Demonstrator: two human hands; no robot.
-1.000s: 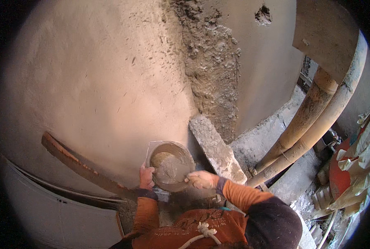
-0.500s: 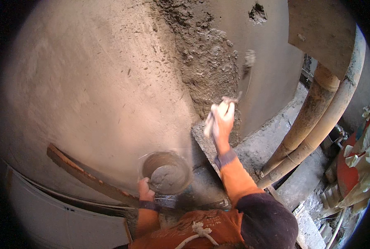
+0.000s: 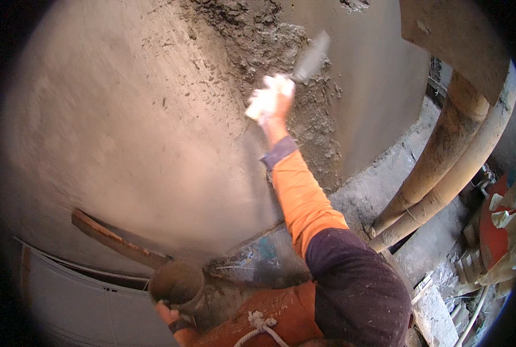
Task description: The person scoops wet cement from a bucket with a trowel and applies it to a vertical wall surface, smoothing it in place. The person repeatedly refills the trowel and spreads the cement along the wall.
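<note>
My right hand point(image 3: 272, 98) is stretched up against the wall, shut on the pale handle of a trowel point(image 3: 313, 56). The grey blade points up and to the right, blurred, over a rough patch of wet mortar point(image 3: 269, 40). The orange sleeve point(image 3: 301, 196) runs down from that hand. Low at the left, my left hand point(image 3: 168, 315) grips a round mortar pan point(image 3: 176, 283) from below. The pan is tilted, so its contents are hidden.
Smooth grey plaster point(image 3: 125, 127) covers the wall to the left of the rough patch. A reddish wooden batten point(image 3: 116, 240) slants across the wall's foot. Two tan pipes point(image 3: 443, 168) lean at the right, with rubble and debris point(image 3: 443, 301) below them.
My right hand left the pan and swung up along the wall with the trowel. The pan sank toward the lower edge and tilted away.
</note>
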